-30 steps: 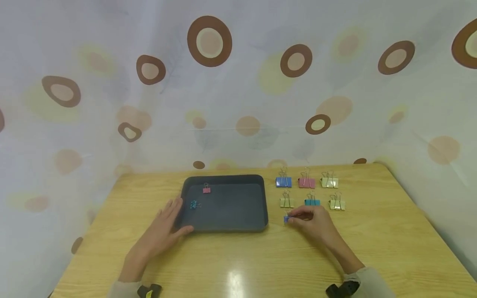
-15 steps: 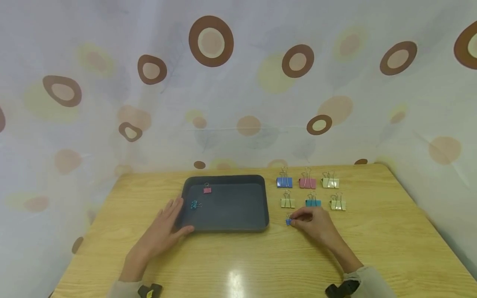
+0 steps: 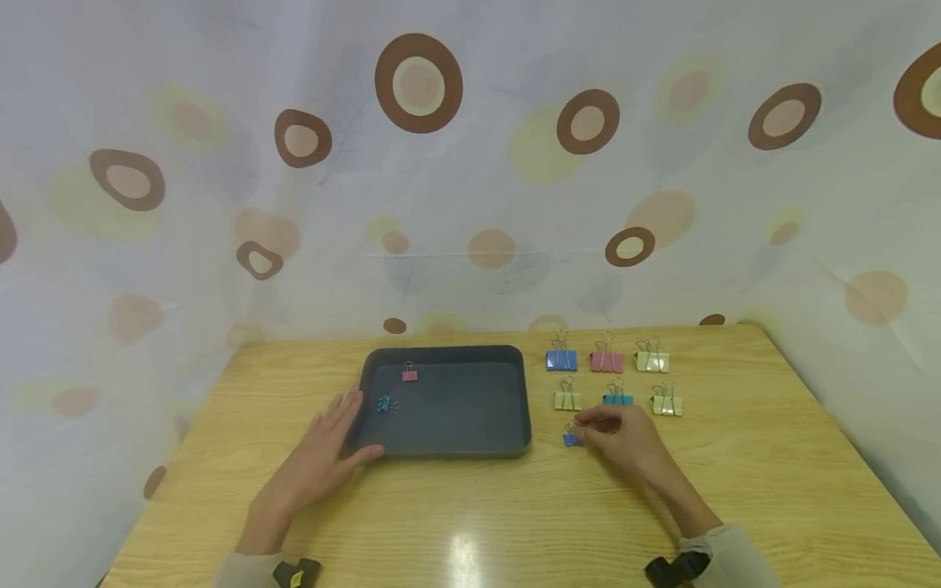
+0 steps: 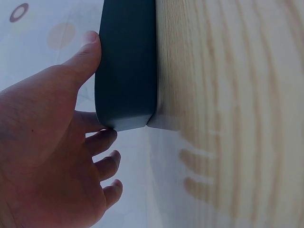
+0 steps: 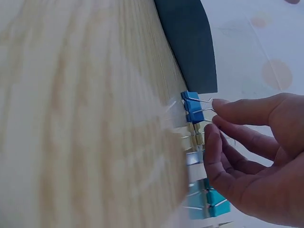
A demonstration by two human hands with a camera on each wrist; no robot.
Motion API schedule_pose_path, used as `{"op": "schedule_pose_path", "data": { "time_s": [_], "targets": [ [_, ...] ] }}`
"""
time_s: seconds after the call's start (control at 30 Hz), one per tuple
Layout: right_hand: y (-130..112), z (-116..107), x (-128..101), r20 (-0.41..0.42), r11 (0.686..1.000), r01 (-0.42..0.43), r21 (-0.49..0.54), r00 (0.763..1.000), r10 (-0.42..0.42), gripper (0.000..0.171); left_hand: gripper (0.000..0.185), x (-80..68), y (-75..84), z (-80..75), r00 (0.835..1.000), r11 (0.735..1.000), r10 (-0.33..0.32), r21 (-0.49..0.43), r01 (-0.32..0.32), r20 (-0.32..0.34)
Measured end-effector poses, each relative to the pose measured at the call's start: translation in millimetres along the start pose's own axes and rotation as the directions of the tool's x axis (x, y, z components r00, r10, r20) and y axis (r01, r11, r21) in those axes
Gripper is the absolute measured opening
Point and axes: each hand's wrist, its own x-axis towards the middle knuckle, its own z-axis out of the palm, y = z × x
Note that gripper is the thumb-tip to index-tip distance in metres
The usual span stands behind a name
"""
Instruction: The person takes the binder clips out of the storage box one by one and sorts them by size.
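Observation:
A small blue binder clip [image 3: 570,439] stands on the table to the right of the dark tray [image 3: 448,452], its wire handles up. My right hand [image 3: 625,437] pinches at those handles; in the right wrist view thumb and index fingertips nearly meet at the wires above the blue clip [image 5: 192,108]. My left hand [image 3: 316,449] rests against the tray's left side, fingers extended, thumb by the front corner. The left wrist view has the thumb and fingertips touching the tray wall [image 4: 126,61]. In the tray lie a small pink binder clip [image 3: 409,376] and a small teal one [image 3: 384,404].
Two rows of larger binder clips stand behind my right hand: blue [image 3: 562,360], pink [image 3: 607,362] and cream [image 3: 653,362] at the back, yellow [image 3: 568,401], teal [image 3: 617,399] and pale yellow [image 3: 667,405] in front. A patterned cloth [image 3: 485,204] hangs behind the wooden table [image 3: 412,523].
The small blue clip has shifted slightly right, closer below the yellow one, and more of it shows. My right fingertips have moved up to its handles. My left hand stays at the tray.

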Motion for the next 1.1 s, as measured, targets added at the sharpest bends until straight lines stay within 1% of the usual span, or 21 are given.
{"op": "schedule_pose_path", "data": {
  "time_s": [0.1,0.2,0.3,0.4,0.53,0.6,0.7,0.9,1.1],
  "targets": [
    [-4,-2,-1,-0.02,1.0,0.022,0.02,1.0,-0.022,0.022,0.093,0.8,0.5,0.3,1.0,1.0,0.005,-0.001,-0.005,-0.001],
    [-10,-2,-2,-0.012,0.993,0.081,0.086,0.997,-0.08,0.024,0.093,1.0,0.7,0.0,1.0,1.0,0.008,-0.001,-0.008,-0.001],
    [-17,2,-1,0.018,0.972,0.148,0.181,0.988,-0.154,0.026,0.093,0.6,0.8,-0.8,1.0,1.0,0.008,0.004,-0.008,-0.002],
    [-26,10,2,0.055,0.945,0.192,0.265,0.975,-0.214,0.027,0.093,0.1,0.5,-1.3,1.0,1.0,0.011,0.017,-0.011,-0.009],
    [-39,24,8,0.072,0.922,0.22,0.32,0.964,-0.255,0.027,0.093,0.3,-0.9,0.0,1.0,0.999,0.014,0.03,-0.014,-0.016],
    [-45,31,11,0.076,0.917,0.227,0.327,0.961,-0.265,0.029,0.093,0.6,-1.4,1.1,1.0,1.0,0.012,0.029,-0.012,-0.013],
    [-55,42,16,0.081,0.919,0.232,0.318,0.96,-0.27,0.033,0.094,1.4,-1.7,1.7,1.0,1.0,0.009,0.027,-0.009,-0.008],
    [-76,65,28,0.077,0.931,0.269,0.247,0.952,-0.296,0.038,0.092,1.2,-2.4,3.0,1.0,0.999,0.012,0.049,-0.012,-0.011],
    [-90,88,42,0.076,0.916,0.325,0.234,0.933,-0.351,0.039,0.092,0.9,-3.0,2.5,1.0,0.999,0.014,0.051,-0.013,-0.014]
  ]
}}
